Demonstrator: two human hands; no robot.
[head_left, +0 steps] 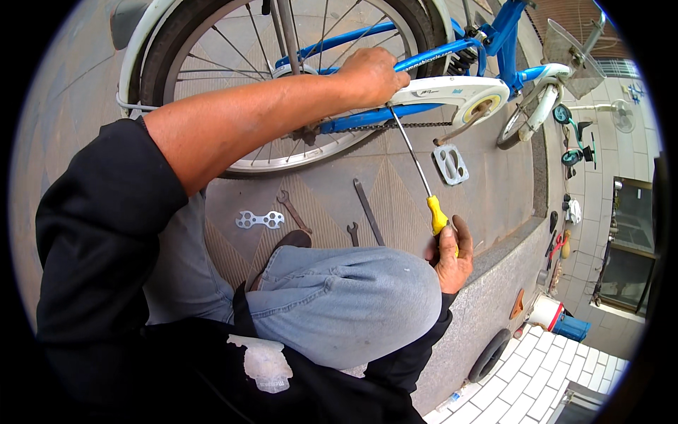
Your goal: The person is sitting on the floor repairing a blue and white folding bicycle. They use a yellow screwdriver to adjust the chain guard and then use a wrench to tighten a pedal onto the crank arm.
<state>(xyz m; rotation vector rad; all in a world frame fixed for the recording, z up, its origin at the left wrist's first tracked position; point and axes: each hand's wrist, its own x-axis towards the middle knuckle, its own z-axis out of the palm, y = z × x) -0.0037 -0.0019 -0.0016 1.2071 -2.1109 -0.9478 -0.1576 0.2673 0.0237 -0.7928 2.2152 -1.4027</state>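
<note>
My left hand (371, 76) reaches across the rear wheel and is closed at the rear part of the white chain guard (441, 92), its fingertips partly hidden. In my right hand (452, 258), a screwdriver (436, 212) is gripped by its yellow handle. The long metal shaft slants up to the guard's lower edge, and its tip meets the guard just below my left hand. Under the guard runs the chain (424, 125), next to a blue frame tube (381, 115). A crank arm (474, 127) hangs by the guard's round front end, with a grey pedal (450, 164) below.
On the paving lie a multi-hole bicycle wrench (260, 220), a rusty open-end wrench (292, 210), a small wrench (353, 233) and a flat dark metal bar (368, 210). A stone ledge (487, 290) runs along the right, with a black tyre (489, 355) beyond. My bent knee (395, 304) is close below.
</note>
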